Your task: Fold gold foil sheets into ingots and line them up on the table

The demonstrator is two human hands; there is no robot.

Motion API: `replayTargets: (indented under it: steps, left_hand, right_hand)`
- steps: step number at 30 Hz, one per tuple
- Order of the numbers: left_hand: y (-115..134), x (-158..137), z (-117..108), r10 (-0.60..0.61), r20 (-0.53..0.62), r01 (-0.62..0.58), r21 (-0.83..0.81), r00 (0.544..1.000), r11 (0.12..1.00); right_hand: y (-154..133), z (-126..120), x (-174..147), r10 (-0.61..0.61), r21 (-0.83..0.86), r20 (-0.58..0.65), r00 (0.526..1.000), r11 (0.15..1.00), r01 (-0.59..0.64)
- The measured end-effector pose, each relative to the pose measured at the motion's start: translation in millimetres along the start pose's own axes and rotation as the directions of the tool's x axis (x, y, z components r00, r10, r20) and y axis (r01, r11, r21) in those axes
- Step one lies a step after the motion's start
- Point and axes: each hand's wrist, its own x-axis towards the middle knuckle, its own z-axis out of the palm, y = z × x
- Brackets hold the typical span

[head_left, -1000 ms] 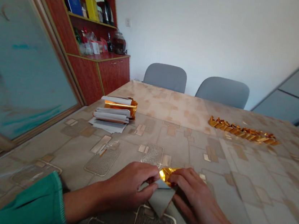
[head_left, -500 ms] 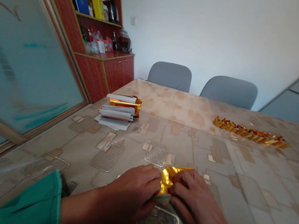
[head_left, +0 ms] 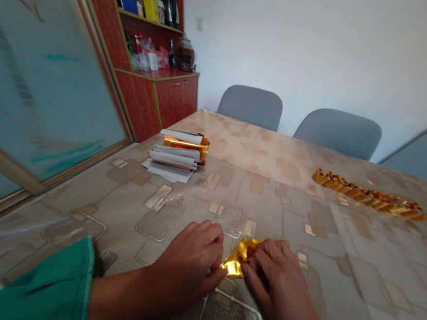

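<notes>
A sheet of shiny gold foil paper (head_left: 237,262), partly folded, is held low over the patterned tablecloth (head_left: 201,200). My left hand (head_left: 196,254) pinches its left corner, fingers closed and the thumb underneath. Around the right side of the foil, my right hand (head_left: 276,271) is closed, its fingertips and thumb pressing on the sheet and covering part of it. Toward the back right lies a row of folded gold foil pieces (head_left: 368,194) set closely side by side. At the back left is a stack of white-backed foil sheets (head_left: 177,158), some showing gold.
Two grey chairs (head_left: 249,104) stand at the far edge of the table, by the white wall. A red-brown cabinet (head_left: 174,100) with bottles and jars is at the back left, beside a frosted glass door (head_left: 51,83).
The foil has been turned over at its near edge; its pale underside no longer shows, and a pointed gold corner now meets my left fingers. The view has shifted slightly.
</notes>
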Motion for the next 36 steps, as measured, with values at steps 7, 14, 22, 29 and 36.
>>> replayTargets:
  steps: [7,14,22,29,36]
  left_hand:
    - [-2,1,5,0.044,-0.009,-0.042,0.132,0.999,0.990]
    - [1,0,12,0.393,-0.043,-0.377,0.202,0.919,0.904]
    - [3,-4,15,0.458,0.034,-0.448,0.279,0.889,0.849]
    - [2,-10,5,0.436,0.146,-0.460,0.253,0.888,0.851]
    - [-3,-27,-6,0.427,0.074,-0.433,0.182,0.901,0.883]
  right_hand:
    - [1,5,1,0.015,-0.054,0.003,1.000,0.998,-0.015]
    - [0,3,2,0.007,-0.062,-0.009,1.000,0.998,-0.008]
    - [5,-1,-3,-0.022,0.050,-0.033,0.999,0.998,0.024]
    - [13,-2,-10,-0.012,0.115,0.031,0.999,0.993,0.008]
    - [16,-1,-8,-0.080,0.049,0.072,0.994,0.996,0.077]
